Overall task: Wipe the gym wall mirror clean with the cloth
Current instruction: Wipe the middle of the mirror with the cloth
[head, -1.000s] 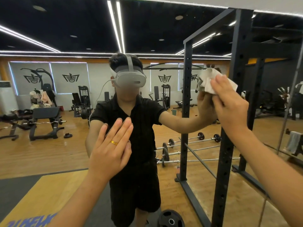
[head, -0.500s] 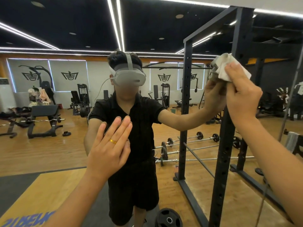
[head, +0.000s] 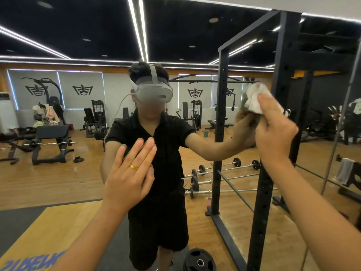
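The wall mirror (head: 58, 182) fills almost the whole view and reflects the gym and a person in a black shirt wearing a grey headset. My left hand (head: 130, 177), with a gold ring, lies flat on the glass at chest height, fingers straight and together, holding nothing. My right hand (head: 273, 130) is raised at the upper right and presses a crumpled white cloth (head: 254, 98) against the mirror. The cloth's reflection meets it on the glass.
A black steel rack upright (head: 281, 114) stands close to my right arm, and its frame runs down to the floor. A black weight plate (head: 199, 261) lies at the bottom. Barbells (head: 224, 169) and benches show in the reflection. A mirror seam (head: 340, 133) runs down the right.
My right hand swept the cloth up and to the right, then back down and left across the glass. My left hand stayed flat in place.
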Action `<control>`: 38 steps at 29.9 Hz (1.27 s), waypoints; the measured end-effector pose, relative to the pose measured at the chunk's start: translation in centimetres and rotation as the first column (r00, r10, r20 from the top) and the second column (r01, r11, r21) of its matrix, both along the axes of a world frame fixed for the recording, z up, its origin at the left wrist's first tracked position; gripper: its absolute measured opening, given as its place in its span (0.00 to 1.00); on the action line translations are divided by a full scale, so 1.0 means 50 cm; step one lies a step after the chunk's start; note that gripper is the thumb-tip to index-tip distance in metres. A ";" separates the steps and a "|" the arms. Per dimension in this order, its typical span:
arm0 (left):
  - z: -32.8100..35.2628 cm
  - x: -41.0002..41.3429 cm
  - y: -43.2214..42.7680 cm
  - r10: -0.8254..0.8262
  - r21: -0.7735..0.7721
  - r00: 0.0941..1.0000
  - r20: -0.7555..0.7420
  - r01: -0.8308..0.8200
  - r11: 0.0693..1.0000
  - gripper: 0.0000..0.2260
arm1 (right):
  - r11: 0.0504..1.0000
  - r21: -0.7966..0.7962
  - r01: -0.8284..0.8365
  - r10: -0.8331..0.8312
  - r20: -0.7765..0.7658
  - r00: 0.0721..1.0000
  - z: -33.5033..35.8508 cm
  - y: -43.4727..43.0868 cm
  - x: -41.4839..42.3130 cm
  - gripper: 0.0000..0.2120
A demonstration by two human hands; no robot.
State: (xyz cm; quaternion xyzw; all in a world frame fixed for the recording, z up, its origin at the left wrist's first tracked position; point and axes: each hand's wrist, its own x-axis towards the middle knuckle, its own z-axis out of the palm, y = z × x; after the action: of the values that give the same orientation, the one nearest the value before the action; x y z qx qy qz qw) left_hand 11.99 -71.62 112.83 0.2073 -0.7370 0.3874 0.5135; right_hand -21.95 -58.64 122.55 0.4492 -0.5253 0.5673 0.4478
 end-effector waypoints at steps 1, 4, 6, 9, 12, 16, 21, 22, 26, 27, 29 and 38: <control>0.000 0.000 0.001 -0.003 0.002 1.000 -0.001 0.003 1.000 0.23 | 1.000 0.018 -0.007 0.008 -0.041 0.999 -0.024 0.001 0.002 0.18; -0.002 0.000 0.001 -0.002 0.002 1.000 -0.001 0.002 1.000 0.23 | 0.999 0.027 0.025 -0.021 -0.145 0.989 -0.018 0.007 -0.032 0.18; -0.002 -0.001 -0.001 -0.001 0.001 1.000 -0.001 0.001 1.000 0.23 | 0.998 -0.030 0.058 -0.061 -0.118 0.991 0.031 0.014 -0.051 0.17; -0.002 -0.002 -0.002 0.007 -0.009 1.000 -0.003 -0.007 1.000 0.23 | 0.999 -0.054 -0.005 0.001 -0.076 0.997 0.071 0.018 -0.036 0.17; -0.002 -0.001 -0.003 0.008 -0.006 1.000 -0.003 -0.008 1.000 0.23 | 0.998 0.009 -0.062 0.061 0.017 0.998 0.016 0.001 0.020 0.19; -0.002 -0.001 -0.002 0.001 0.004 1.000 -0.005 -0.001 1.000 0.23 | 0.995 -0.017 -0.099 0.099 0.001 0.995 -0.127 -0.018 0.057 0.17; -0.002 -0.001 0.000 0.001 0.012 1.000 -0.001 -0.001 1.000 0.23 | 0.992 -0.024 -0.120 0.119 -0.041 0.992 -0.141 -0.006 0.039 0.19; -0.002 -0.001 0.000 -0.003 0.016 1.000 0.000 0.003 1.000 0.23 | 0.989 -0.088 -0.115 0.114 -0.009 0.993 -0.108 -0.002 0.030 0.20; -0.001 -0.003 0.001 -0.001 0.016 1.000 0.000 0.001 1.000 0.23 | 0.973 -0.200 -0.112 0.125 0.052 0.991 0.004 0.012 -0.007 0.18; 0.000 -0.002 0.001 -0.001 0.010 1.000 -0.002 0.001 1.000 0.22 | 0.982 -0.135 -0.132 0.142 0.071 0.987 0.005 0.009 -0.004 0.18; -0.001 0.000 0.001 -0.004 0.011 1.000 -0.007 0.004 1.000 0.22 | 0.991 0.004 -0.133 0.132 0.071 0.989 -0.021 0.000 0.006 0.20; -0.003 0.000 -0.002 -0.010 0.037 1.000 0.002 0.010 0.999 0.22 | 0.987 0.106 -0.123 0.118 0.053 0.992 -0.019 0.017 -0.032 0.22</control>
State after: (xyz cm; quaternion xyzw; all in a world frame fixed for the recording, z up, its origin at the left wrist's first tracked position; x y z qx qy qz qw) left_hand 11.99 -71.71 112.67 0.2125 -0.7457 0.3713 0.5108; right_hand -23.55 -57.82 121.62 0.4905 -0.5375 0.5743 0.3752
